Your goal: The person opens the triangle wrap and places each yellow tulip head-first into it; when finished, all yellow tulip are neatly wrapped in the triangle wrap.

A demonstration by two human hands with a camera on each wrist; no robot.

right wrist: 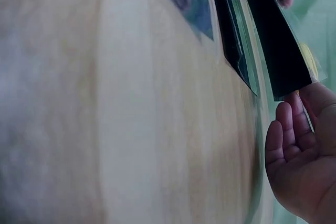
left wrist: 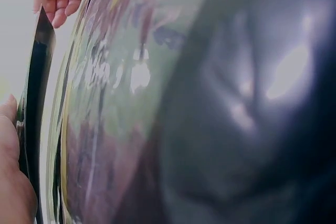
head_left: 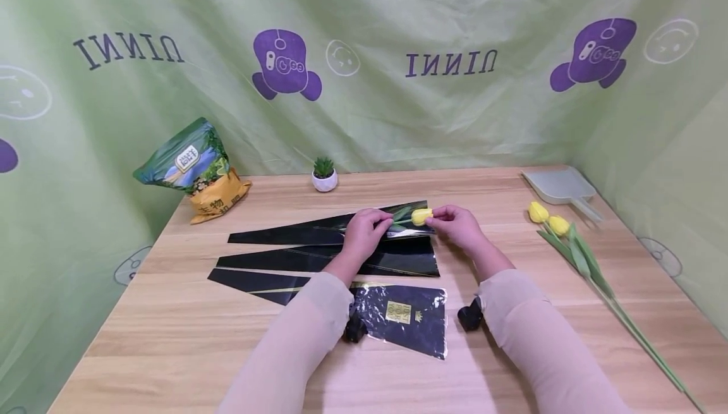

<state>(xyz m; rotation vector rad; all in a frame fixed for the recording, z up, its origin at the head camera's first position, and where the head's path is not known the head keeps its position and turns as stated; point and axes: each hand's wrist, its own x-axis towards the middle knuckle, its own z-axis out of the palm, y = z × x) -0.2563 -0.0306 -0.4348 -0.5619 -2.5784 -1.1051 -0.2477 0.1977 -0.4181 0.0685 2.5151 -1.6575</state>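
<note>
Three black flower sleeves lie across the table, narrow ends to the left. On the farthest sleeve point(head_left: 307, 232) is a yellow tulip point(head_left: 421, 216), its bloom near the wide end; whether it lies fully inside, I cannot tell. My left hand point(head_left: 365, 232) pinches this sleeve's edge beside the tulip's leaves. At the wide end, next to the bloom, my right hand point(head_left: 459, 229) pinches the sleeve's rim; the right wrist view shows thumb and finger at its corner, other fingers loosely curled. Closer to me are a middle sleeve point(head_left: 398, 256) and a front sleeve point(head_left: 423, 332) with gold print.
Two yellow tulips point(head_left: 559, 225) with long stems lie at the right, near a grey dustpan point(head_left: 560, 185). At the back stands a small potted succulent point(head_left: 325, 179). A green and orange bag point(head_left: 218, 196) stands at the back left. Green cloth point(head_left: 375, 117) hangs behind the table.
</note>
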